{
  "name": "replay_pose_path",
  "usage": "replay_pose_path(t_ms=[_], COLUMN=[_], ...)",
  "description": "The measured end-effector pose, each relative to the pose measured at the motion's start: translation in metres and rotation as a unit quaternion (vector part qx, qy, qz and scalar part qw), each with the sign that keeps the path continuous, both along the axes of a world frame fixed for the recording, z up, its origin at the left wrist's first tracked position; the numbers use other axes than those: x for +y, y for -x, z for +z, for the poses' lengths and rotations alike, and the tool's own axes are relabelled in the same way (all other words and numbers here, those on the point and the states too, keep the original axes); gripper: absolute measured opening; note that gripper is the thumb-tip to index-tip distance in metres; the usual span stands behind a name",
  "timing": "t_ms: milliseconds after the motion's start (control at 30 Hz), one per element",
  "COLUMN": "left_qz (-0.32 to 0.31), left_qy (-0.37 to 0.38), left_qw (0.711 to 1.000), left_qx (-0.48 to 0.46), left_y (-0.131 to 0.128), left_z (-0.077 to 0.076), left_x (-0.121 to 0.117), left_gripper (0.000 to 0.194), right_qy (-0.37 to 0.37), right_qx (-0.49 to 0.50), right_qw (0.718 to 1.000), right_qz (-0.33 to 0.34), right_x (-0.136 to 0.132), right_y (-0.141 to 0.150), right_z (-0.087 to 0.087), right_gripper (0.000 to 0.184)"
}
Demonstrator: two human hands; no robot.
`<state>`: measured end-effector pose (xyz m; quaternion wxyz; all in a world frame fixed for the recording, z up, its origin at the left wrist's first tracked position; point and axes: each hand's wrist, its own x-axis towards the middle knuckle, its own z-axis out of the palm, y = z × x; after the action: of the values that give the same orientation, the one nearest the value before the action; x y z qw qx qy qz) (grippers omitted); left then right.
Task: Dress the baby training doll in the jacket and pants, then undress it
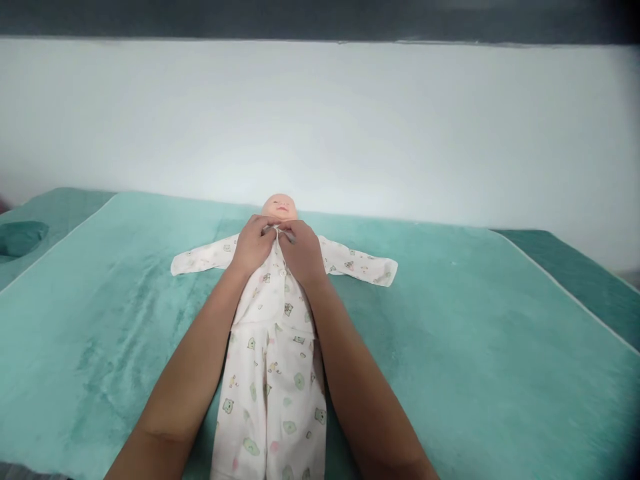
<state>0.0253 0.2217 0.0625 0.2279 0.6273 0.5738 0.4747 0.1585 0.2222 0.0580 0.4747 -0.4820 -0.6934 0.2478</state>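
Note:
A baby doll [280, 206] lies face up, dressed in a white long-sleeved top [273, 293] with small printed animals and matching trousers [270, 407]. Both sleeves stretch out sideways. At the doll's neck, my left hand [256, 241] pinches the collar edge of the top from the left. Opposite it, my right hand [301, 250] grips the other side of the collar, its fingertips almost meeting the left ones. The fingertips partly cover the collar. Below the hands, a button shows on the top's front.
A teal plush blanket [475, 347] covers the bed under the doll. Behind it rises a white wall [320, 120] with a dark band on top. A dark green folded item [23, 238] lies at the far left.

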Motion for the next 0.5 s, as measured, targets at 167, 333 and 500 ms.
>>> replay_pose_path(t_ms=[167, 333, 500], left_qz=[-0.021, -0.032, -0.027], left_qy=[-0.016, -0.046, -0.058], left_qw=[0.999, 0.993, 0.984], left_qx=[0.031, 0.105, 0.169], left_y=[0.003, 0.006, 0.007], left_z=[-0.004, -0.008, -0.011], left_x=[-0.005, -0.014, -0.027], left_gripper=[0.031, 0.035, 0.039], right_qy=[-0.031, -0.036, -0.076], right_qx=[-0.018, -0.031, -0.047], right_qw=[0.999, 0.999, 0.995], right_qz=[0.006, 0.022, 0.036], right_x=[-0.022, -0.046, -0.073], right_y=[-0.006, -0.010, -0.017], right_z=[-0.003, -0.009, -0.020], right_gripper=[0.028, 0.034, 0.038])
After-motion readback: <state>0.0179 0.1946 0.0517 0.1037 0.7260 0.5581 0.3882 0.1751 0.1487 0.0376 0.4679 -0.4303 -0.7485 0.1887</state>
